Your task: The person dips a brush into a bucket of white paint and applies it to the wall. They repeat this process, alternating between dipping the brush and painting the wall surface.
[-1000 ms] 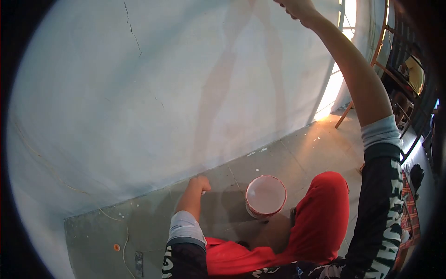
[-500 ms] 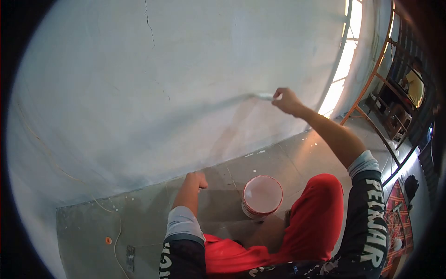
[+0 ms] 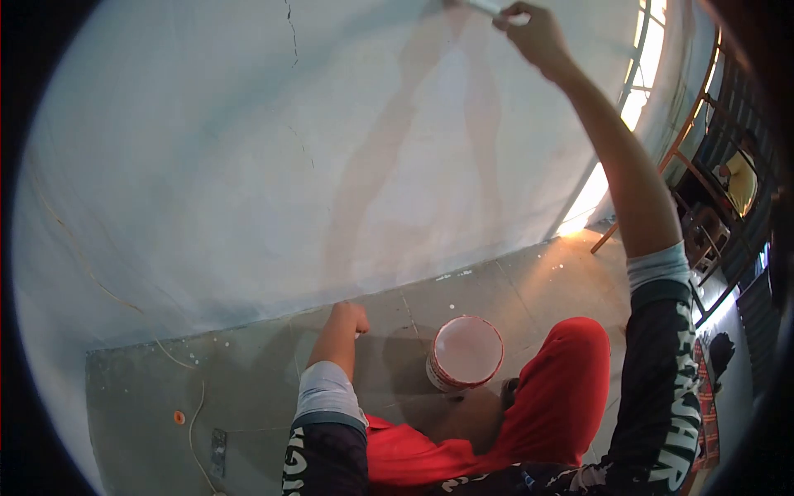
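My right hand (image 3: 538, 41) is raised at the top, closed around a slim white tool (image 3: 490, 8). The tool points left along the pale wall (image 3: 248, 182), partly past the frame's upper edge; its kind is unclear. Low near the foot of the wall, my left hand (image 3: 351, 317) is curled closed, with a small pale bit showing at its fingers. Between my left hand and my red-clad knee (image 3: 579, 355), a round bucket (image 3: 433, 376) with a reddish rim stands on the floor, holding whitish, paint-like liquid (image 3: 467, 347).
Thin cracks (image 3: 292, 33) run down the wall. A cable (image 3: 197, 413), an orange ring-like piece (image 3: 179, 418) and a grey flat strip (image 3: 218, 453) lie on the tiled floor (image 3: 265, 397) at left. At right stands a metal frame (image 3: 686, 136), with a person (image 3: 740, 182) beyond it.
My right hand has swept upward along the wall with the white tool. My left hand and the bucket keep nearly the same place; the view has shifted slightly.
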The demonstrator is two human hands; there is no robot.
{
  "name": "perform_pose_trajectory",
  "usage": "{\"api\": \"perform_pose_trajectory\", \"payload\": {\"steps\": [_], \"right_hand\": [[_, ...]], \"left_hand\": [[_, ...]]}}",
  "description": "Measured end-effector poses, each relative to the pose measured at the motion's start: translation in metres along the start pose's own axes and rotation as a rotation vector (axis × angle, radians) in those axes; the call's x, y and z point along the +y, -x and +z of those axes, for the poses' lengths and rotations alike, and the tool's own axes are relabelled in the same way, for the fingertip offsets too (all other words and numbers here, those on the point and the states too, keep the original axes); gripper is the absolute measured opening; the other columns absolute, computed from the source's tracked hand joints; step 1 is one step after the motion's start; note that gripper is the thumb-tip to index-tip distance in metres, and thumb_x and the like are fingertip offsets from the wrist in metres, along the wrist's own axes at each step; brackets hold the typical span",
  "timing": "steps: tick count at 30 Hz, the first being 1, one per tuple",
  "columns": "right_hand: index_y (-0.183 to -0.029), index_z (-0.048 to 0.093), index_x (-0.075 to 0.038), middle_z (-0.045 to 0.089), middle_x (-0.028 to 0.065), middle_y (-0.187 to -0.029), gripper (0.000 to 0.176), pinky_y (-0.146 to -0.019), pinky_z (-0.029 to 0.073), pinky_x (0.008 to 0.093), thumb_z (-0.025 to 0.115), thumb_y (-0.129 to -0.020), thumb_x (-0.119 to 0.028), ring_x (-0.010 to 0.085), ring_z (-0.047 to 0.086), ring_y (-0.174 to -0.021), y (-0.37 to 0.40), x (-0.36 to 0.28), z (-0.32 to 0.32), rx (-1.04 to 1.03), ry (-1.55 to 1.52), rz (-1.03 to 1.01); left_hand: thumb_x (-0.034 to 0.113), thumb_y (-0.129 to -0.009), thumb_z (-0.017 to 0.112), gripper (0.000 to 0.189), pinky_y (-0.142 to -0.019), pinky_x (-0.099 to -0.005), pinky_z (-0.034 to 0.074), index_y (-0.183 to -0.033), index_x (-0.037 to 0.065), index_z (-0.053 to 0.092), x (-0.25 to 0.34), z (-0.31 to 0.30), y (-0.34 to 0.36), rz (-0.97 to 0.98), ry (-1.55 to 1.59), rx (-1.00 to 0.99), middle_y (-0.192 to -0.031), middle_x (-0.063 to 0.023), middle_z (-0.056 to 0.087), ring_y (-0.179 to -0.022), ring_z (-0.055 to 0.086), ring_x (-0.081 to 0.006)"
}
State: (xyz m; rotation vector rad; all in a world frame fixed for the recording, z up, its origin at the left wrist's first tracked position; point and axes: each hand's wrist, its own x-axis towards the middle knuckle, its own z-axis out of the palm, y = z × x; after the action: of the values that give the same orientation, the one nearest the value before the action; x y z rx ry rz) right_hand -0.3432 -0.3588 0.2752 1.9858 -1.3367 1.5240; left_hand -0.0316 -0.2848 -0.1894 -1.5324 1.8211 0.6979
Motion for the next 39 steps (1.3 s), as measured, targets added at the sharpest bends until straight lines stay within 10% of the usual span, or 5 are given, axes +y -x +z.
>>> {"api": "perform_pose_trajectory", "payload": {"steps": [6,14,27,32,39], "right_hand": [[-0.102,0.062,-0.001,0.065,0.0285,-0.084,0.026,-0.074,0.05,0.0491,0.061,-0.081,-0.017,0.0452,0.064,-0.083,0.166,0.025,0.071,-0.398,-0.006,0.19],[-0.09,0.066,-0.006,0.058,0.0043,-0.068,0.016,-0.037,0.032,0.0288,0.071,-0.081,-0.018,0.0103,0.042,-0.044,0.133,0.027,0.056,-0.765,-0.109,0.402],[-0.089,0.068,-0.005,0.063,0.0163,-0.068,0.025,-0.053,0.047,0.0383,0.069,-0.084,-0.03,0.0245,0.058,-0.054,0.009,-0.021,0.051,0.177,0.111,-0.323],[-0.098,0.064,-0.001,0.065,0.0287,-0.08,0.022,-0.071,0.052,0.048,0.062,-0.083,-0.017,0.044,0.065,-0.079,0.194,-0.01,0.111,-0.157,0.017,0.182],[-0.092,0.068,0.0,0.068,0.0234,-0.081,0.022,-0.07,0.053,0.0444,0.067,-0.079,-0.018,0.0366,0.068,-0.08,0.204,0.002,0.09,-0.57,0.028,0.412]], "left_hand": [[0.02,-0.072,0.067,0.038,-0.085,-0.043,0.055,-0.109,0.014,0.073,0.012,-0.008,-0.003,-0.023,-0.025,-0.025,-0.12,-0.0091,0.068,-0.107,0.066,-0.028],[0.019,-0.082,0.062,0.04,-0.085,-0.0517,0.055,-0.123,0.016,0.067,0.01,0.013,-0.045,-0.084,0.025,-0.044,-0.125,-0.0054,0.064,-0.11,0.064,-0.0296],[0.024,-0.088,0.06,0.04,-0.091,-0.0582,0.051,-0.126,0.015,0.065,0.001,0.012,-0.058,-0.081,0.129,-0.08,-0.134,-0.0076,0.059,-0.12,0.058,-0.0328],[0.025,-0.089,0.058,0.041,-0.094,-0.0583,0.049,-0.128,0.015,0.063,0.016,-0.001,-0.033,-0.144,0.32,0.006,-0.137,-0.0083,0.056,-0.122,0.057,-0.0339],[0.024,-0.089,0.057,0.043,-0.095,-0.0589,0.048,-0.131,0.015,0.061,0.015,-0.002,-0.04,-0.037,0.102,0.012,-0.141,-0.0082,0.053,-0.125,0.054,-0.0337]]}}
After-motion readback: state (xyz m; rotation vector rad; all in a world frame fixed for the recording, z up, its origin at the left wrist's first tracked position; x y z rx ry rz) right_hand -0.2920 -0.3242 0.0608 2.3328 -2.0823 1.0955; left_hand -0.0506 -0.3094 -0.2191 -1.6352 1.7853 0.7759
